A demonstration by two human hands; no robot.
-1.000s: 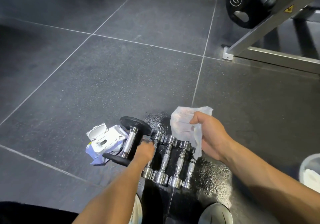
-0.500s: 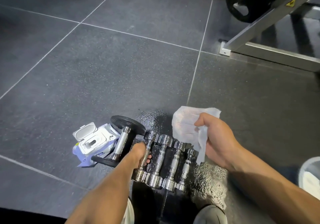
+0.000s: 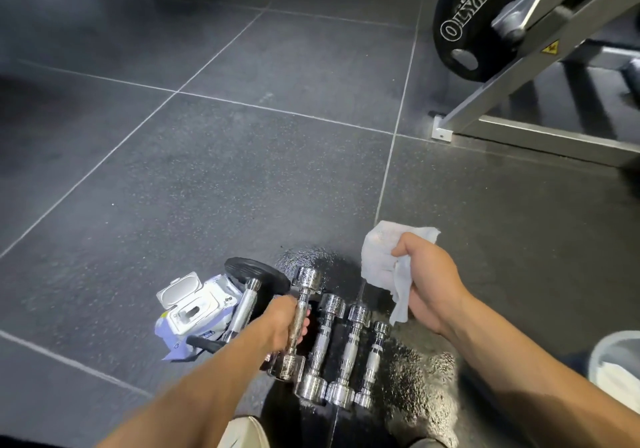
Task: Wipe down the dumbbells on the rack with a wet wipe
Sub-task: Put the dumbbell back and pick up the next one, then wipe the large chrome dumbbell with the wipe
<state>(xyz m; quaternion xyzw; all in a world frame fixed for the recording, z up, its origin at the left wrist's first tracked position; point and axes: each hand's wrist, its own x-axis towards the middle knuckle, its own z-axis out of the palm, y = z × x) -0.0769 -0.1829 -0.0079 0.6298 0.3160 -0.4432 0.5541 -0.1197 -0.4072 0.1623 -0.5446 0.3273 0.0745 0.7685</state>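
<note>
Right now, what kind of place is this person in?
Most likely a gym: a row of chrome dumbbells on dark floor tiles, and a black weight plate mounted on a grey metal machine frame.

White wipe, chrome dumbbells, speckled grey floor

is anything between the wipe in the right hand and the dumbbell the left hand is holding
Nothing visible lies between them. The right hand holds the wet wipe apart from the dumbbell, with only open space between. The left hand itself covers the middle of its handle, though.
</note>
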